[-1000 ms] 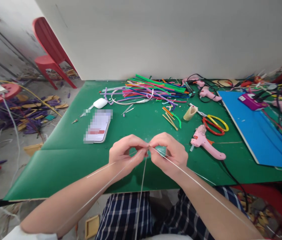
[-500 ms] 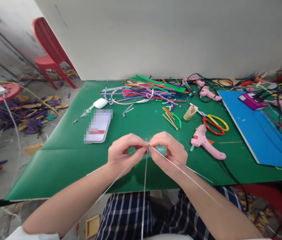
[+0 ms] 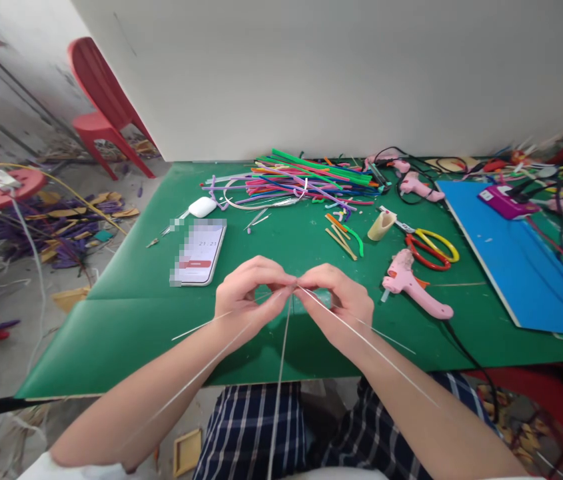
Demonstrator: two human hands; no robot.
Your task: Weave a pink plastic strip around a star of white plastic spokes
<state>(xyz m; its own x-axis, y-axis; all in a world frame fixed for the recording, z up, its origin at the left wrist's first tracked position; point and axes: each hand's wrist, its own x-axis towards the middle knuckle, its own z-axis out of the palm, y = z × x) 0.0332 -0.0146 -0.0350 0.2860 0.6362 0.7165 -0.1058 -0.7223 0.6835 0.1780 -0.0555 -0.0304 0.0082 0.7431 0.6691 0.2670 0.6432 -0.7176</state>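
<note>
Above the green table, my left hand and my right hand meet fingertip to fingertip, each in a pinch. Between them they grip several thin white strands near the point where these come together. One strand runs down toward my lap, and others fan out over both forearms and past the wrists. Whether they are wire or cord I cannot tell, and the joint itself is hidden by my fingertips. A phone lies left of my hands; a pink glue gun lies to the right.
Colourful pipe cleaners are heaped at the back of the green table. Scissors and a short bamboo tube lie right of centre. A blue board holds a purple power strip. A white earbud case sits left.
The strands have shifted slightly; the lower end of the middle one has swung to the left. Both hands keep their pinch in almost the same place.
</note>
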